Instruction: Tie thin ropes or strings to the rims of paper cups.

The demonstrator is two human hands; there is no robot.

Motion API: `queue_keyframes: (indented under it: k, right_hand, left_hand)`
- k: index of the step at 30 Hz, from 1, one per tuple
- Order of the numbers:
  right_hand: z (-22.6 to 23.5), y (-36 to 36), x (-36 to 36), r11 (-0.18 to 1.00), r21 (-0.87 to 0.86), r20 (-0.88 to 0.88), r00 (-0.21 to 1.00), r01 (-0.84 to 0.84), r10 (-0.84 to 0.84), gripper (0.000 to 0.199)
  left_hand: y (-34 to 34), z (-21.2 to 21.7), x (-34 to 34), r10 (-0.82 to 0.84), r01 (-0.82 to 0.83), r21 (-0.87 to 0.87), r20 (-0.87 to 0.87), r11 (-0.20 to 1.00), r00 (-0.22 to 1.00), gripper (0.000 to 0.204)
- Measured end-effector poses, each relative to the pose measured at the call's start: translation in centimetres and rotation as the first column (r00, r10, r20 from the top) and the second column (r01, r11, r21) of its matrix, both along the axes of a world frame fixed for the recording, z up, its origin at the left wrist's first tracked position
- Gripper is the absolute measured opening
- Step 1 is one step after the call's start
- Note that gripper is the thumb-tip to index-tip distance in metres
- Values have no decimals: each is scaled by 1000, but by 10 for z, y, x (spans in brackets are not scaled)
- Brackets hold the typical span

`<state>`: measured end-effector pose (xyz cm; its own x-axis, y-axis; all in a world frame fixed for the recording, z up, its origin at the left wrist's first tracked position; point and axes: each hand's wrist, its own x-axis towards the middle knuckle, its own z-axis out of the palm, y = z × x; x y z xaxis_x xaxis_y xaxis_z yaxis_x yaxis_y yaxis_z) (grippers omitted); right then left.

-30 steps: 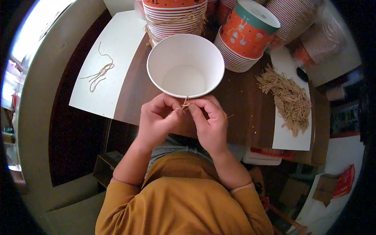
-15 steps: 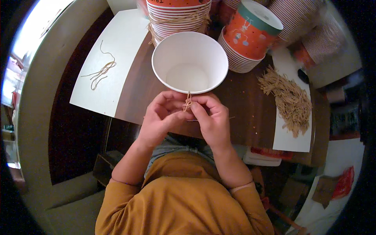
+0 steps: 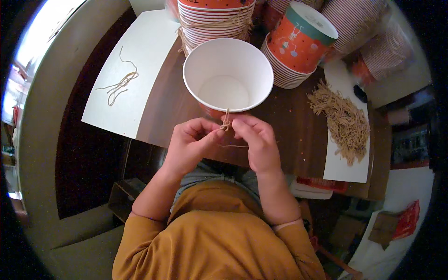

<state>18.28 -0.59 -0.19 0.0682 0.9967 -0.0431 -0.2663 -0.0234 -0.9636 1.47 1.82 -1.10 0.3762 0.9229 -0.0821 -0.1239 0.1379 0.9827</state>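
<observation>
Tan fibre, a short piece of thin twine [image 3: 226,122], is sitting pinched between my two hands at the near rim of the big white paper cup [image 3: 227,74], which is standing upright with its open mouth up on the dark brown wooden counter [image 3: 168,107]. I am closing my left hand [image 3: 189,145] on the twine with thumb and forefinger, and my right hand [image 3: 257,140] is gripping it from the other side, a loose end trailing below between them. Beyond the cup, a stack of orange-and-white paper cups bound with twine [image 3: 215,18] is standing, and beside it a second orange stack with a green rim [image 3: 298,44]. To my right a heap of cut tan twine pieces [image 3: 343,122] is lying on a white sheet [image 3: 345,170]. To my left a few loose strands [image 3: 119,84] are lying on another white sheet [image 3: 140,51].
</observation>
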Motion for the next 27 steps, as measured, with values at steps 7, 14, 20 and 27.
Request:
queue_keyframes:
  k: [7,14,20,27]
  right_hand:
    - [-2,0,-7,990,-123,-180,983,-67,44,19]
    - [-8,3,1,998,-42,-187,981,38,-45,18]
    - [-4,4,7,998,-55,-107,994,4,-10,18]
    - [-7,3,-2,996,-83,-292,956,-46,20,17]
  left_hand:
    - [-6,7,-1,67,-54,102,-128,993,989,13]
    - [-6,13,-8,132,-99,171,-193,980,972,11]
    - [-6,10,-9,139,-114,191,-121,975,983,9]
    - [-10,6,0,223,-193,240,-104,951,969,8]
